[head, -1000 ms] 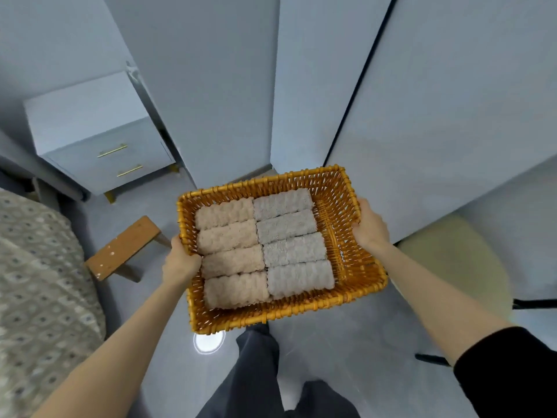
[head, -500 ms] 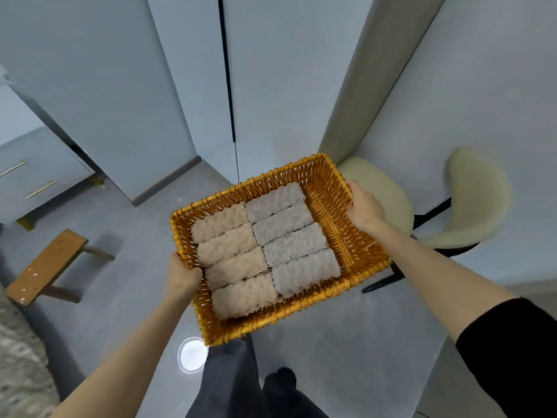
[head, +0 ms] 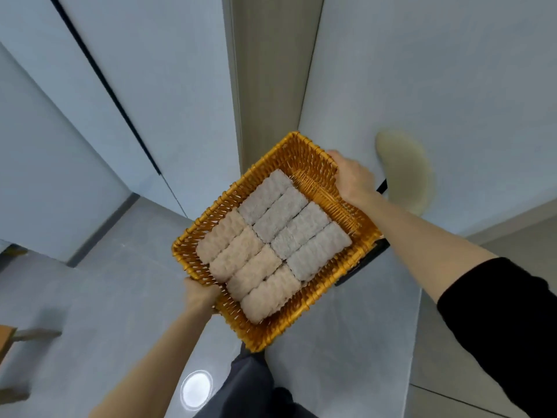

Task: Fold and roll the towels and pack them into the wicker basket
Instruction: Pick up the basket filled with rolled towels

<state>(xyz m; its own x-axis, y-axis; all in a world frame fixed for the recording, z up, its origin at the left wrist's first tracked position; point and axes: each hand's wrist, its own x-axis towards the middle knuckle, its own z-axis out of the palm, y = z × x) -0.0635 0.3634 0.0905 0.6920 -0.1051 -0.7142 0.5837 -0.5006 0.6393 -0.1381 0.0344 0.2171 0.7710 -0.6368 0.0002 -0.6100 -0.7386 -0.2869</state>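
I carry an orange wicker basket (head: 304,159) in the air in front of me, tilted in the view. Inside lie several rolled towels in two rows: beige rolls (head: 244,268) on the left and grey rolls (head: 297,226) on the right, packed side by side. A strip of bare basket floor shows along the right wall. My left hand (head: 199,294) grips the basket's near left rim. My right hand (head: 352,176) grips the far right rim.
Pale cupboard doors (head: 135,70) and a beige wall strip (head: 265,70) stand ahead. A cream padded chair (head: 407,173) with a dark frame sits behind my right hand. A wooden stool (head: 9,336) is at the left edge. My dark trouser legs (head: 250,387) show below on the grey floor.
The view has swung to the right: the drawer unit and bed have left the frame and the stool slid to the left edge. Both hands keep their grip on the basket, which looks more rotated.
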